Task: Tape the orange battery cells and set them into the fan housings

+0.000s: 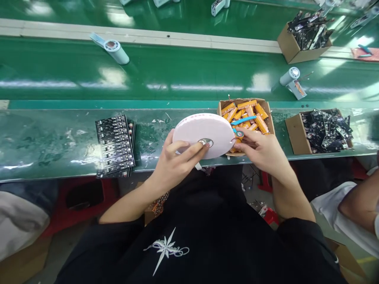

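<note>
In my left hand is a wide, flat, pale pinkish-white tape roll, tilted above the bench edge. My fingers reach across its face to the core hole, and a short white tail hangs from its lower edge. My right hand is closed at the roll's right side, with thumb and fingers around an orange battery whose round end faces me. Behind that hand, a cardboard box holds many orange batteries. A thin blue strip lies across them; its kind is unclear.
Stacked black circuit boards lie on the left of the bench. At the right stands a box of loose boards, with another such box farther back. Light-blue housings rest on the green belt. Other people sit either side.
</note>
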`<action>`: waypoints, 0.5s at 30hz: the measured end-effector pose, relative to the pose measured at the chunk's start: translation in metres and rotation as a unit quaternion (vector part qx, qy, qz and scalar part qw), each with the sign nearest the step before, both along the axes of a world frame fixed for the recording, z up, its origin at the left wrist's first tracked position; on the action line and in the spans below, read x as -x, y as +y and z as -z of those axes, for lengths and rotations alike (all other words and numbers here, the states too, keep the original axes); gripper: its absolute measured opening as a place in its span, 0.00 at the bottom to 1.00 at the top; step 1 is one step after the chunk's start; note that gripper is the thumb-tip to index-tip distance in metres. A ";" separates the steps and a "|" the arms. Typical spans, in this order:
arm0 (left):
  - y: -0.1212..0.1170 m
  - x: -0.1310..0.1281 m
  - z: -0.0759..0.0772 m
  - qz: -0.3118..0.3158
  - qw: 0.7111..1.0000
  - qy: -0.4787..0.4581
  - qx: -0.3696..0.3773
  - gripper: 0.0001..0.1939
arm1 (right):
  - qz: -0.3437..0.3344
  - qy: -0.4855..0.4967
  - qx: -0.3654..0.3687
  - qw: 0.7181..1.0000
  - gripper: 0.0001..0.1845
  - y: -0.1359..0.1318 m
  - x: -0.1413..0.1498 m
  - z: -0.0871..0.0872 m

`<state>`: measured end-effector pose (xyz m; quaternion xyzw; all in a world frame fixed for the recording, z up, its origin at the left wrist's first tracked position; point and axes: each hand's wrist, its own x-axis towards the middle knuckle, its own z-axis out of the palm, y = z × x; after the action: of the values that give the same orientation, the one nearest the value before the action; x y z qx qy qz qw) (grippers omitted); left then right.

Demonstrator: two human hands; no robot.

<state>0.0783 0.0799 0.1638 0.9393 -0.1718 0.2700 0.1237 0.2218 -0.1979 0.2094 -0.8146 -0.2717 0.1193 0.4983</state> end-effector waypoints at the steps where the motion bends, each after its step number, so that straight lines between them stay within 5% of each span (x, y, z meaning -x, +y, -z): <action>1: -0.004 -0.002 0.001 -0.011 1.000 -0.007 0.002 0.38 | 0.012 0.003 -0.014 1.000 0.21 0.002 -0.002 0.001; 6: -0.048 -0.004 0.022 -0.128 0.990 -0.033 0.057 0.30 | 0.200 0.007 -0.214 0.956 0.30 0.044 0.024 0.054; 9: -0.072 0.013 0.041 -0.143 0.984 -0.017 0.104 0.28 | 0.250 0.001 -0.230 0.940 0.34 0.050 0.030 0.072; 12: -0.067 0.039 0.051 -0.006 0.992 0.078 0.097 0.25 | 0.255 -0.035 -0.270 0.928 0.23 0.010 -0.002 0.050; 13: -0.057 0.045 0.050 0.039 0.989 0.111 0.090 0.25 | 0.286 -0.091 -0.308 0.903 0.19 -0.008 -0.016 0.037; 15: -0.029 0.049 0.042 0.054 0.983 0.158 0.073 0.26 | 0.320 -0.145 -0.329 0.876 0.18 -0.035 -0.037 0.013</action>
<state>0.0295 0.0513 0.1215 0.9479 -0.1807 0.1228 0.2317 0.2592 -0.2330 0.1966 -0.6541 -0.0895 -0.2627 0.7037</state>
